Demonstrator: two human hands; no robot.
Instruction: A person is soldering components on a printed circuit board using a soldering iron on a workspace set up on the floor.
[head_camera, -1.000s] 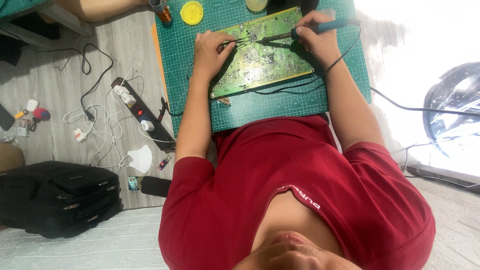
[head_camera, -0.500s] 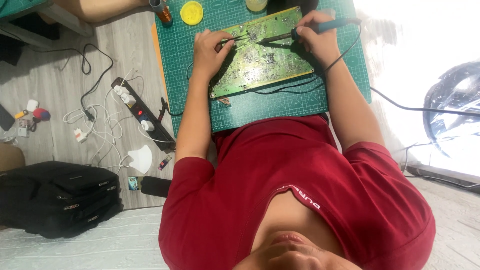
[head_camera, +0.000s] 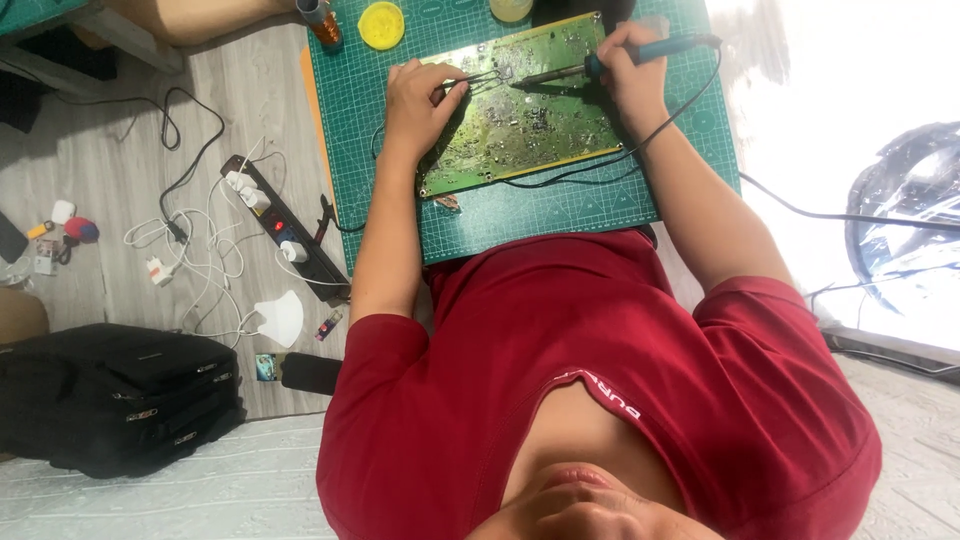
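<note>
A black power strip (head_camera: 285, 228) lies on the floor beside the green cutting mat (head_camera: 540, 215). The left hand (head_camera: 422, 95), fingers closed, grips tweezers (head_camera: 478, 78) over the circuit board (head_camera: 520, 115) near the mat's far edge. The right hand (head_camera: 630, 70) grips a soldering iron (head_camera: 610, 65), tip on the board.

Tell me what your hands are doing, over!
Left hand pinching tweezers on the green circuit board. Right hand holding soldering iron, tip at the board. Nothing in the way.
</note>
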